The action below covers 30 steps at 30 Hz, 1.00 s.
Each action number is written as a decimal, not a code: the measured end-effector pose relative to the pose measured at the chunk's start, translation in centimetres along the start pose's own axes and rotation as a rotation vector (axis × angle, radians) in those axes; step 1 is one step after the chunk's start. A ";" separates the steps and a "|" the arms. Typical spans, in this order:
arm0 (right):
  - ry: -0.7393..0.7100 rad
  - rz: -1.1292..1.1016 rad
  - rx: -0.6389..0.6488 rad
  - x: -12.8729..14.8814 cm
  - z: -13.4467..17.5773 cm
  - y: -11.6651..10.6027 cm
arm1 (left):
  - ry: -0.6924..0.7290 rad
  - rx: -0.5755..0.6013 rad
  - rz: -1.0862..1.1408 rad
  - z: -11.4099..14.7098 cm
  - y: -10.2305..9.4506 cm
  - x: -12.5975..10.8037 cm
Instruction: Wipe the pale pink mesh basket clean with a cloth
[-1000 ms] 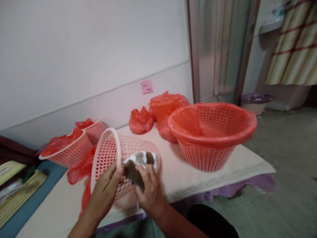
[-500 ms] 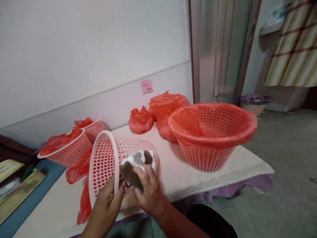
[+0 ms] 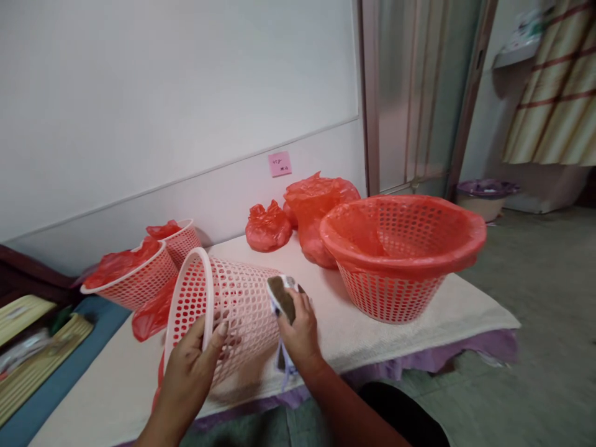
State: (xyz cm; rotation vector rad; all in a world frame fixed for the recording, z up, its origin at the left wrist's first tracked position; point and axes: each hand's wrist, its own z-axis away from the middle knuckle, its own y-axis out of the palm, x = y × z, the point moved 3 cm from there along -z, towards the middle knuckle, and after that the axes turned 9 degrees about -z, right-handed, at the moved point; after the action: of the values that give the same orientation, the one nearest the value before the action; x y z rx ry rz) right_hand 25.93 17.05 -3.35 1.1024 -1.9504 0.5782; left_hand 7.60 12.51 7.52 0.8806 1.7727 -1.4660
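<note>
A pale pink plastic basket (image 3: 242, 310) with round holes lies tipped on its side, its mouth facing left. My left hand (image 3: 193, 366) grips its rim, thumb on the outer wall and the fingers partly hidden inside. Pressed to the basket's outer wall near the base is a white, grey and brown patterned cloth (image 3: 282, 298), held in my right hand (image 3: 300, 329). One end of the cloth hangs below that hand. To the right stands an upright pink basket (image 3: 391, 298) lined with a red plastic bag (image 3: 419, 264) folded over its rim.
Filled red bags (image 3: 269, 228) sit against the wall under a pink note (image 3: 280, 164). Two bag-lined pink baskets (image 3: 153, 273) stand at the left, with a red bag (image 3: 151, 316) beside them. A whitish cloth (image 3: 465, 310) covers the table. A waste bin (image 3: 484, 202) stands on the floor.
My right hand has moved the cloth rightward along the outer wall to the base end. The basket has turned slightly, and my left hand has shifted a little left on the rim.
</note>
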 end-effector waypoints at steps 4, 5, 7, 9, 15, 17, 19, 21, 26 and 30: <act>-0.254 -0.220 0.239 6.1 4.2 0.9 | 0.035 -0.023 -0.036 -0.3 0.5 -1.6; -0.280 -0.261 0.280 7.1 5.1 1.1 | 0.026 -0.024 -0.062 -0.5 0.4 -1.8; -0.293 -0.314 0.315 7.9 6.1 1.3 | -0.009 -0.021 -0.108 -1.1 0.3 -1.8; -0.278 -0.312 0.310 7.4 5.9 1.5 | -0.031 -0.027 -0.147 -1.7 0.3 -1.6; -0.050 -0.201 0.073 2.7 2.0 1.2 | 0.014 -0.017 -0.114 -2.0 2.0 -2.4; 0.065 -0.205 0.003 1.8 1.4 0.9 | 0.022 -0.006 -0.104 -1.8 2.6 -2.9; 0.086 -0.238 -0.010 1.9 1.3 0.6 | 0.057 0.059 -0.075 -1.6 3.2 -3.3; 0.038 -0.277 0.012 2.6 1.6 0.3 | 0.122 0.163 -0.029 -1.0 3.9 -3.5; 0.041 -0.325 0.016 2.2 0.8 -0.3 | 0.262 0.395 -0.123 1.3 5.7 -1.0; 0.229 -0.384 -0.034 0.1 -0.5 -0.4 | 0.405 0.424 -0.434 2.6 6.5 2.0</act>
State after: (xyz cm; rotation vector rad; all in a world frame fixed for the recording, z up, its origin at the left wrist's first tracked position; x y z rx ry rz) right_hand 26.41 17.17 -2.97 1.2873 -1.4977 0.4369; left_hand 12.09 11.00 1.98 1.1123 2.0748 -2.1186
